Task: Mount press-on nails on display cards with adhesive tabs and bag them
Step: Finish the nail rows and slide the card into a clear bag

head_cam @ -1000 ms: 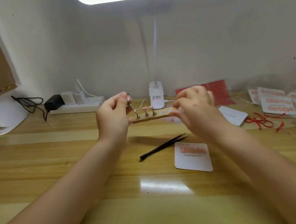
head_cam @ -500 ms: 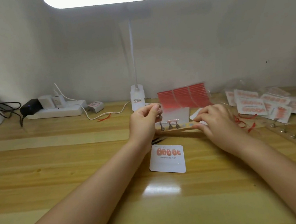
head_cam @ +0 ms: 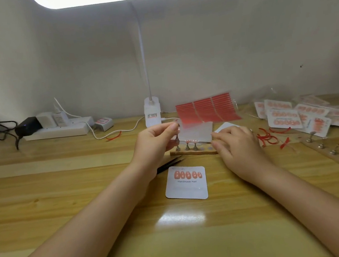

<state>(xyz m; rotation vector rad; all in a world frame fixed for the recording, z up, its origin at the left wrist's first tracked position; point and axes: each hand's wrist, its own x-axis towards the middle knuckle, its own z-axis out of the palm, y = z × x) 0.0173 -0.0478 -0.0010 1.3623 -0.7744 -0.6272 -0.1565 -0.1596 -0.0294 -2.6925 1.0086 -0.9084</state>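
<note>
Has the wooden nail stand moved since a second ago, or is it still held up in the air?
Yes. The wooden nail stand has come down: earlier both hands held it raised above the tweezers, now it rests on the table just behind them.

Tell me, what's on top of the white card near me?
On the white card sit five pink nails in a row, above the words "Handmade Nail". Whatever sticks them down is hidden underneath them.

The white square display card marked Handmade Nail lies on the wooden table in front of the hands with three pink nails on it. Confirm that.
Not quite. The head view shows five pink nails in a row on the white square display card, not three. The rest holds: the card lies flat on the wooden table, nearer the person than both hands.
</note>
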